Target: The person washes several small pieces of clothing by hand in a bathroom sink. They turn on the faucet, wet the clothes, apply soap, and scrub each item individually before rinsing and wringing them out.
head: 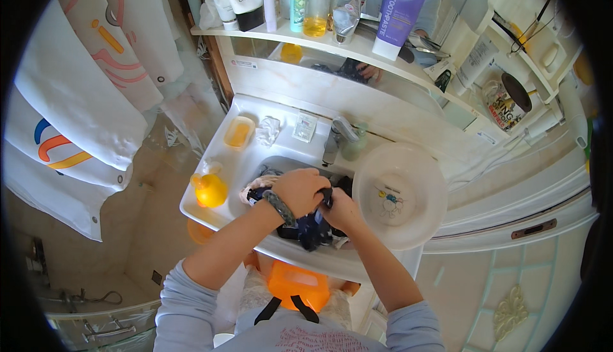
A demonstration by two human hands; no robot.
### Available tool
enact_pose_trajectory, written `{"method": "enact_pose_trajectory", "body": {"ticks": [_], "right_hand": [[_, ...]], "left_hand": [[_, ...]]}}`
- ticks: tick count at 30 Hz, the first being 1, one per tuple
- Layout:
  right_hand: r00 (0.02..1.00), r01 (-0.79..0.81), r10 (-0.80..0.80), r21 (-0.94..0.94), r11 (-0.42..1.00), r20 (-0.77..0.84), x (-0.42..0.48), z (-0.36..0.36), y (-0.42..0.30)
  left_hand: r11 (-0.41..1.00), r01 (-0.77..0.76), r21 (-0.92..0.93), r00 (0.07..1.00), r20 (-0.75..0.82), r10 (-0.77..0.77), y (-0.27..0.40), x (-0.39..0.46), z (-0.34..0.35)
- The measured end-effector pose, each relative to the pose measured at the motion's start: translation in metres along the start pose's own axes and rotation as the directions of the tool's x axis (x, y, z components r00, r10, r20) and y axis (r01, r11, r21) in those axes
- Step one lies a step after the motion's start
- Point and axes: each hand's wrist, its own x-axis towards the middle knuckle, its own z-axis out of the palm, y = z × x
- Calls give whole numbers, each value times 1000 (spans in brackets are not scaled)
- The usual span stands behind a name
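Observation:
Both my hands are over the washbasin (218, 218), close together. My left hand (299, 191), with a dark bead bracelet at its wrist, grips a bunched dark cloth (313, 231). My right hand (341, 210) holds the same cloth just to the right. The cloth hangs down into the basin, where more dark and pale fabric (258, 188) lies heaped. Behind the hands stands the chrome faucet (332, 147). A pale plastic washbowl (421, 208) with a cartoon print rests at the basin's right side. My fingertips are partly hidden by the hands and the cloth.
A soap dish (239, 133), crumpled tissue (268, 130), a small packet (304, 127), a green bottle (355, 143) and a yellow rubber duck (211, 190) stand on the rim. Above is a shelf (287, 37) with bottles and a toothpaste tube (400, 12). A white curtain (81, 83) hangs left.

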Motion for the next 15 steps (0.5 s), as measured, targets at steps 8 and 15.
{"method": "enact_pose_trajectory", "body": {"ticks": [8, 15], "right_hand": [[949, -282, 276, 19, 959, 152, 4, -29, 8], [987, -96, 149, 498, 862, -66, 47, -141, -41]], "left_hand": [[878, 311, 365, 944, -10, -330, -82, -64, 14], [767, 635, -95, 728, -259, -634, -86, -38, -53]]}}
